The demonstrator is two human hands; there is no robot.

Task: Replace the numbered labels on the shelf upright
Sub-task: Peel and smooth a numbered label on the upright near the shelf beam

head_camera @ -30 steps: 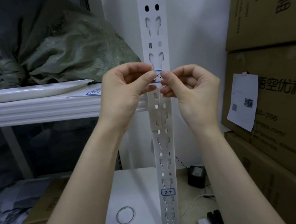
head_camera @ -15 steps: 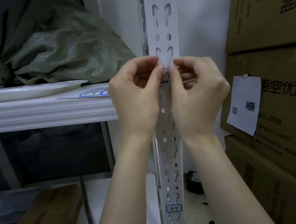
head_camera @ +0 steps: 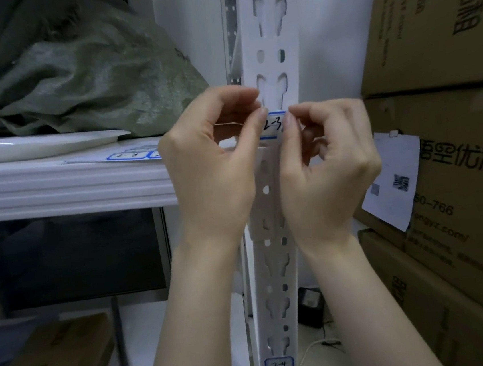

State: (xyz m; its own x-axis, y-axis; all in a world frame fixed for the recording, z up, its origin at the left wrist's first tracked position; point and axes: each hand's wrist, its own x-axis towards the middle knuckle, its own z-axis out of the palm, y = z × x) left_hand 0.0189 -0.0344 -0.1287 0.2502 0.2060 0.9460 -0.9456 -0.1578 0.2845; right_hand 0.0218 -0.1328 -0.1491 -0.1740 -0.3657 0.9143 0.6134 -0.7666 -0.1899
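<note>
Two bare forearms rise from the bottom edge. The left hand [head_camera: 212,168] and right hand [head_camera: 328,170] meet at chest height, backs toward the viewer, fingers curled. Between them is a small white label [head_camera: 273,124] with a blue border and a handwritten "2-3". The left thumb and forefinger pinch its left end; the right thumb and forefinger pinch its right end. The fingertips cover both ends of the label, so its last character is partly hidden.

The label lies flat across the face of a white slotted upright [head_camera: 272,36], level with a white shelf [head_camera: 64,186]. Whether it is stuck down or only held against the metal cannot be told.

The hands hide the upright's middle stretch. Low on the same upright sits a second label [head_camera: 278,365] reading "2-4".

On the shelf, left of the hands, lies a label sheet [head_camera: 133,155], partly hidden by the left hand. Behind it is a grey-green sack [head_camera: 83,80]. Cardboard boxes [head_camera: 432,28] are stacked at right, cut off by the frame.
</note>
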